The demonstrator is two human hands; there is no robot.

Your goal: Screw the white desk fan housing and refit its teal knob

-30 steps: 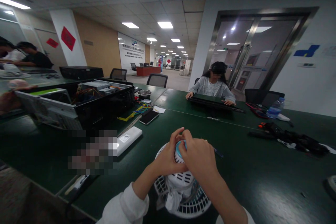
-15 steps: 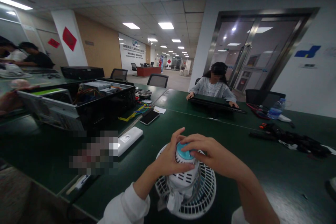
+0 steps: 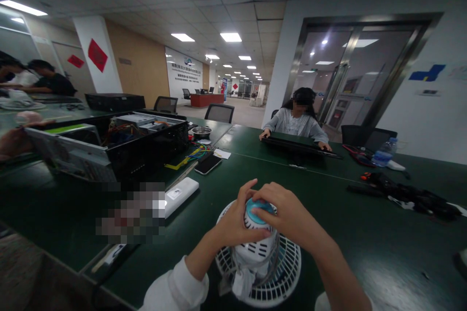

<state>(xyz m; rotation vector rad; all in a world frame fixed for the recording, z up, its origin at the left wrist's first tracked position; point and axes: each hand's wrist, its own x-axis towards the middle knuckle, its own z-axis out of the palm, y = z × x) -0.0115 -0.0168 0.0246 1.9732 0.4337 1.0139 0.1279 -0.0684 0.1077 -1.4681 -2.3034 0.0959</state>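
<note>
A small white fan [image 3: 253,252] lies face down on the green table, its round slatted grille [image 3: 290,279] underneath and its motor housing upward. On top of the housing sits a light blue cap [image 3: 255,213]. My left hand [image 3: 231,223] is wrapped round the upper housing, thumb across the near side. From the right, the bent fingers of my right hand [image 3: 290,209] grip the cap's edge; some fingertips are hidden behind it. A bunched whitish piece [image 3: 242,284] hangs at the housing's near side.
Left of the fan are a white device [image 3: 182,195], a phone [image 3: 208,164] and an opened computer case [image 3: 146,150]. A metal bowl [image 3: 201,131] stands behind. Across the table a person [image 3: 297,119] holds a dark panel [image 3: 301,146]. Black straps [image 3: 412,197] and a water bottle [image 3: 385,151] lie right.
My right hand has turned on the blue cap, its fingers now more curled and its wrist drawn slightly left. My left hand stays in place on the fan housing.
</note>
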